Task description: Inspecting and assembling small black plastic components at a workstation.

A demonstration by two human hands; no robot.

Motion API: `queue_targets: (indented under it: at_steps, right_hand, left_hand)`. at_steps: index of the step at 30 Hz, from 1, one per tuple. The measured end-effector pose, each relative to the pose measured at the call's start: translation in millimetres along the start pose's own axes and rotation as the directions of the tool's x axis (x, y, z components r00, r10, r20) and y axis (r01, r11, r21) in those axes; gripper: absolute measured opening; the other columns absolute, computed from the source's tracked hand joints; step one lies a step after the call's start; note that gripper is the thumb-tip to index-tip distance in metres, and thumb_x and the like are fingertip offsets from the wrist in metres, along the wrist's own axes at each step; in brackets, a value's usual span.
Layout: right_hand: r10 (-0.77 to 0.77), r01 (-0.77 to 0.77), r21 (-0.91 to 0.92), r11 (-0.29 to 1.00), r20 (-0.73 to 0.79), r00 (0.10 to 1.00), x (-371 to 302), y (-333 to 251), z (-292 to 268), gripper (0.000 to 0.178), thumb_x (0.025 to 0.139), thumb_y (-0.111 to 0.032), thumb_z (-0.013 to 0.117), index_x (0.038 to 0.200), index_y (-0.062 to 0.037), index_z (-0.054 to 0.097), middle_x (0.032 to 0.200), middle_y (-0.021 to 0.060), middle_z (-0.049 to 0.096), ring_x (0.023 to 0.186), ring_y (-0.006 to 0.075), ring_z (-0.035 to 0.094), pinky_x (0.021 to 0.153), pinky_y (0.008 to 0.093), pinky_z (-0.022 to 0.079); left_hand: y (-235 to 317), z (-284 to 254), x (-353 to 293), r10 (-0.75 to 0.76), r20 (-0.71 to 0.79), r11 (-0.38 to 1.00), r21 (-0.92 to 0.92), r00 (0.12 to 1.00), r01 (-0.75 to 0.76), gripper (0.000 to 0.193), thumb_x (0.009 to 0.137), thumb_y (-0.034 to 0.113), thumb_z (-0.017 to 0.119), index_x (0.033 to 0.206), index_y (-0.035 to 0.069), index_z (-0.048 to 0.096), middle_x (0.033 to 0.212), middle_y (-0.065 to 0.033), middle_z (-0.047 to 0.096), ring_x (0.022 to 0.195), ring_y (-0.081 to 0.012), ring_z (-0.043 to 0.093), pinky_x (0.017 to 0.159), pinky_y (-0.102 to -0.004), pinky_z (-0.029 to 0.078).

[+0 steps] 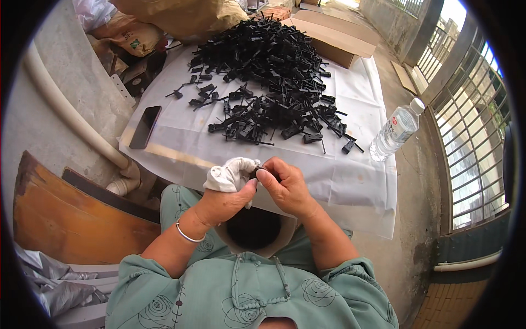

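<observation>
My two hands meet at the near edge of the table, above a bucket (286,229) with a dark inside. A white cloth (223,176) is wrapped over the fingers of my left hand (233,198). Between the fingertips of both hands sits a small black part, mostly hidden; my right hand (286,186) pinches it with thumb and fingers. Beyond them, a big heap of black plastic parts (268,66) with thin stems covers the middle of the table. A few single parts lie loose at its edges.
A white plastic sheet (350,181) covers the table. A dark phone (146,127) lies at the left edge, and a water bottle (395,131) stands at the right. An open cardboard box (334,41) and brown bags (181,19) are at the back. A wooden board (76,208) leans at left.
</observation>
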State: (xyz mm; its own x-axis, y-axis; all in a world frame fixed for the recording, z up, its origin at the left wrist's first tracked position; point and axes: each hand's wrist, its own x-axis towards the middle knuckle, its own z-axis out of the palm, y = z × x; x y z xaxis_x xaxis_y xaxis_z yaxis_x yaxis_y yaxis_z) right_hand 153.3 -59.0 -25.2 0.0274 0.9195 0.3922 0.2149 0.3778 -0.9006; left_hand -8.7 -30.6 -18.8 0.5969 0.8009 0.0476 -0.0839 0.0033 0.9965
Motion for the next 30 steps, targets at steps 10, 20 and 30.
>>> queue_targets:
  at_steps: [10, 20, 30]
  right_hand:
    - [0.074, -0.055, -0.103, 0.993, 0.187, 0.98, -4, 2, 0, 0.024, 0.092, -0.016, 0.049, 0.074, -0.0004, 0.052, 0.06, 0.0085, 0.048, 0.056, 0.0145, 0.041, 0.054, 0.0287, 0.038]
    - [-0.114, 0.119, -0.062, 0.991, 0.077, 0.99, 2, 12, 6, 0.016, 0.089, -0.017, 0.054, 0.088, -0.0009, 0.059, 0.061, 0.0064, 0.05, 0.055, 0.0148, 0.045, 0.054, 0.0281, 0.04]
    - [-0.033, 0.036, -0.02, 0.999, 0.154, 0.988, 3, 10, 0, 0.009, 0.079, -0.008, 0.066, 0.081, -0.0001, 0.061, 0.061, 0.0039, 0.053, 0.053, 0.0091, 0.045, 0.05, 0.0232, 0.037]
  left_hand:
    - [-3, 7, -2, 0.352, -0.093, 0.823, 0.505, 0.931, -0.261, 0.028, 0.08, 0.002, 0.056, 0.107, -0.004, 0.053, 0.096, -0.0104, 0.058, 0.085, -0.0163, 0.056, 0.078, -0.0262, 0.046]
    - [-16, -6, 3, 0.291, -0.187, 0.946, 0.206, 0.939, -0.252, 0.028, 0.085, 0.004, 0.053, 0.112, 0.001, 0.046, 0.094, -0.0048, 0.055, 0.08, -0.0109, 0.051, 0.071, -0.0247, 0.045]
    - [9, -7, -3, -0.058, -0.034, 0.996, 0.07, 0.998, 0.06, 0.032, 0.09, 0.011, 0.04, 0.121, 0.003, 0.038, 0.092, -0.0012, 0.051, 0.063, -0.0015, 0.04, 0.054, -0.0161, 0.037]
